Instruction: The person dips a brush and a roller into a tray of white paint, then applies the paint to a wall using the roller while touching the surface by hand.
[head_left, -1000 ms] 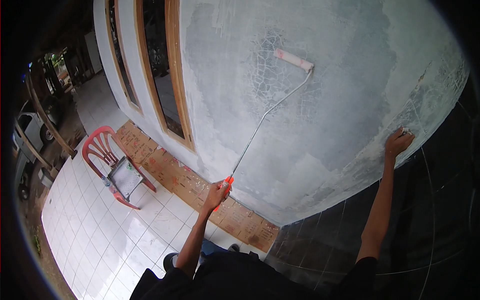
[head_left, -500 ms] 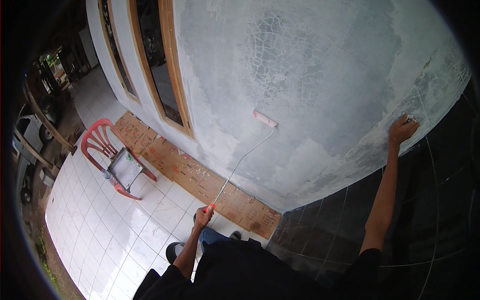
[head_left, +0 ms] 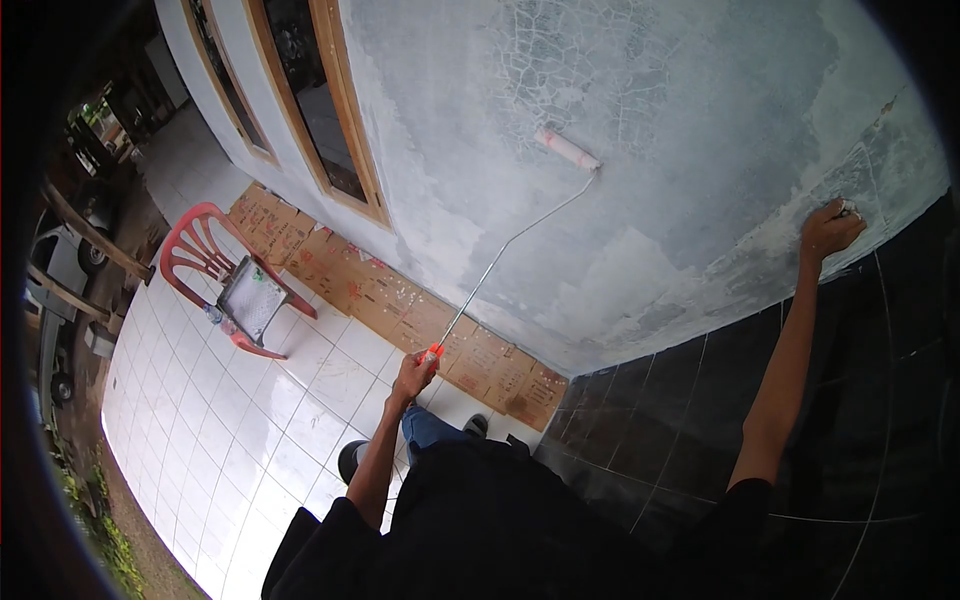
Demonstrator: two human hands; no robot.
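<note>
My left hand (head_left: 415, 375) is wrapped round the orange handle of a long-framed paint roller (head_left: 568, 149). The roller's pinkish-white sleeve lies against the patchy grey-white wall (head_left: 680, 130), just below a web of cracks. Over on the right, my right hand (head_left: 832, 228) is closed against the wall near its lower edge, above the black tiles. A small whitish thing shows at its fingers, too small to name.
A red plastic chair (head_left: 190, 250) holds a paint tray (head_left: 252, 298) on the white tiled floor (head_left: 210, 420). Flattened cardboard (head_left: 400, 320) runs along the wall's foot. Wood-framed windows (head_left: 335, 100) are at upper left, black tiles (head_left: 640, 420) at right.
My left hand and the roller have moved up and to the right, with the sleeve higher on the wall. My right hand also appears slightly higher and further right. The view has shifted a little.
</note>
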